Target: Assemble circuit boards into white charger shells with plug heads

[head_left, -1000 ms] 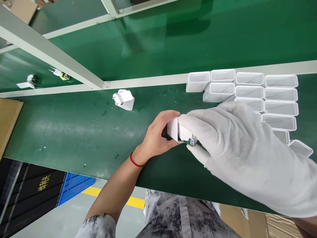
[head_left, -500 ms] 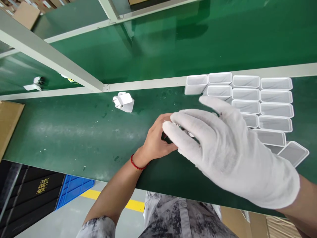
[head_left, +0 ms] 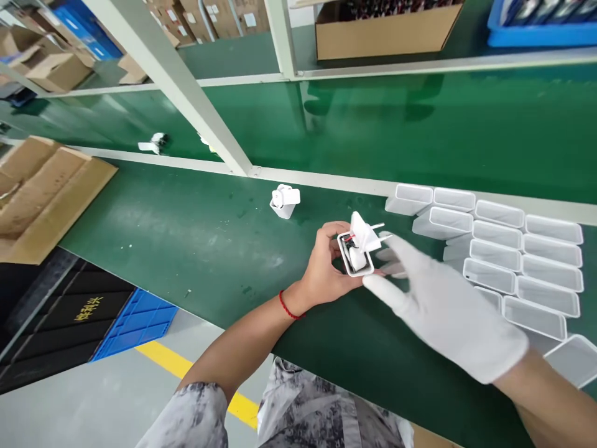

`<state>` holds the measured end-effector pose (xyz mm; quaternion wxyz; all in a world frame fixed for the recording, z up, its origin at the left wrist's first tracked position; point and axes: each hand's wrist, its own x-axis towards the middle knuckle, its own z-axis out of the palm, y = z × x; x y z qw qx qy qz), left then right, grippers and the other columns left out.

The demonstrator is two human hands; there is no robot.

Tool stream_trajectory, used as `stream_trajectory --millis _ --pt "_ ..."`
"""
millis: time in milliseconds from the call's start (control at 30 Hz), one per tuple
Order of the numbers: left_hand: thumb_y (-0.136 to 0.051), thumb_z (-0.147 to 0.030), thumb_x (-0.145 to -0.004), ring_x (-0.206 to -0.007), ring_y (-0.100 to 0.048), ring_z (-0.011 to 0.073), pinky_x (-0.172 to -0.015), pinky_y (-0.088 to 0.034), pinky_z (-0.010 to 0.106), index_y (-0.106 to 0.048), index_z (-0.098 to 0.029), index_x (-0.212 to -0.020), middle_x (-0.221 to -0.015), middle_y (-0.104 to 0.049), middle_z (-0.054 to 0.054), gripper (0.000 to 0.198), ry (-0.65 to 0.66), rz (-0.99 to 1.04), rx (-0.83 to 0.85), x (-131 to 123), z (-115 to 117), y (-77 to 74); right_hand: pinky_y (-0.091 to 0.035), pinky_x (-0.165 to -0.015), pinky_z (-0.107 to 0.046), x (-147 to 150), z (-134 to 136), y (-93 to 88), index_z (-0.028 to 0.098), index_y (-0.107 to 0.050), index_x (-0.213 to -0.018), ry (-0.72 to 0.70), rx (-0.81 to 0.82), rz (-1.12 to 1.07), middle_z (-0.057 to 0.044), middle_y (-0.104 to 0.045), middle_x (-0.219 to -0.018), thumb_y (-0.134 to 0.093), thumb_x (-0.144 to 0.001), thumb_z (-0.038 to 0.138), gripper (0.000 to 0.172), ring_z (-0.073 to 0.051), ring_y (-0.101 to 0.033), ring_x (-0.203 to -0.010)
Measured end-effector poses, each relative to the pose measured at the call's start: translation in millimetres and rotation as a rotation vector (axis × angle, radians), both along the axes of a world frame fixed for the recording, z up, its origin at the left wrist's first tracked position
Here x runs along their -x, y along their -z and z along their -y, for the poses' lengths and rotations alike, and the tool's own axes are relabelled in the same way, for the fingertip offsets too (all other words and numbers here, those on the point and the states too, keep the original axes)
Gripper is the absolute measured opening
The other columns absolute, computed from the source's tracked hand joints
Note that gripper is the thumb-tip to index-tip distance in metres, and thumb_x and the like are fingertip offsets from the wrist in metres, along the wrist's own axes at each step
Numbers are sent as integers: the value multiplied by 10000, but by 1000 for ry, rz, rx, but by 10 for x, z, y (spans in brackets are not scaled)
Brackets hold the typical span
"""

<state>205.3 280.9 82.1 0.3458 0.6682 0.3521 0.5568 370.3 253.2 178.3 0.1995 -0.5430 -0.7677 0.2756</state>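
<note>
Your gloved right hand [head_left: 443, 305] has just come off the mouth of the white plastic housing [head_left: 344, 255], which it covered half a second ago. Its fingers are now spread and blurred, holding nothing that you can make out; the thumb is just beside the housing's near corner, though whether it touches cannot be told. Your bare left hand [head_left: 324, 267] keeps its grip around the housing, holding it over the counter [head_left: 186, 236] with the opening towards you.

With the mouth uncovered, you can see a white block [head_left: 357, 259] and a bit of red wire [head_left: 349, 238] inside. The green board that jutted out a second ago no longer sticks out, so the insert appears to have gone deeper. The plug cap [head_left: 364, 235] stands tilted at the rim, its prongs [head_left: 379, 226] pointing towards your right hand, so the housing is not closed.

A similar plug assembly [head_left: 282, 210] stands further left, and rows of open-topped housings [head_left: 430, 229] lie to your right.
</note>
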Motion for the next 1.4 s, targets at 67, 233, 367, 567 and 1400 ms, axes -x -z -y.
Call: stream_trajectory --millis 67,233,367,567,1400 --pt "-826 -546 -697 -958 -590 186 -746 -547 304 -400 -238 -1183 -1148 -496 80 716 25 -23 -82 12 -6 -4 -505 -559 -323 78 -25 73 201 -574 -1200 -70 114 -87 -36 -712 -825 -446 -977 432 346 -223 -683 -655" --pt "-657 -432 -866 -1045 -594 237 -774 -599 365 -413 -238 -1371 -1286 -440 153 594 338 1 -41 112 -30 -110 -559 -786 -420 108 -58 74 214 -631 -1106 23 222 -283 -62 -707 -933 -526 -934 494 345 -270 -691 -854" --pt "-538 -492 -947 -818 -632 161 -712 -609 329 -479 -248 -1393 -1138 -592 103 512 470 129 229 185 -65 -178 -569 -848 -420 64 -86 10 262 -613 -1260 108 389 -532 -51 -694 -1082 -627 -869 568 496 -280 -677 -976" --pt "-581 -595 -895 -600 -567 103 -462 -484 199 -545 -199 -1362 -755 -590 1 614 464 155 525 201 -67 -220 -564 -780 -419 18 -116 52 244 -631 -1259 108 463 -490 -32 -671 -885 -653 -847 578 531 -229 -637 -787" --pt "-610 -398 -931 -577 -437 63 -515 -416 188 -706 -159 -1214 -765 -585 23 383 251 132 157 117 6 -200 -468 -585 -297 84 -88 171 199 -674 -726 158 451 -748 -12 -587 -690 -751 -779 521 335 -149 -499 -627"
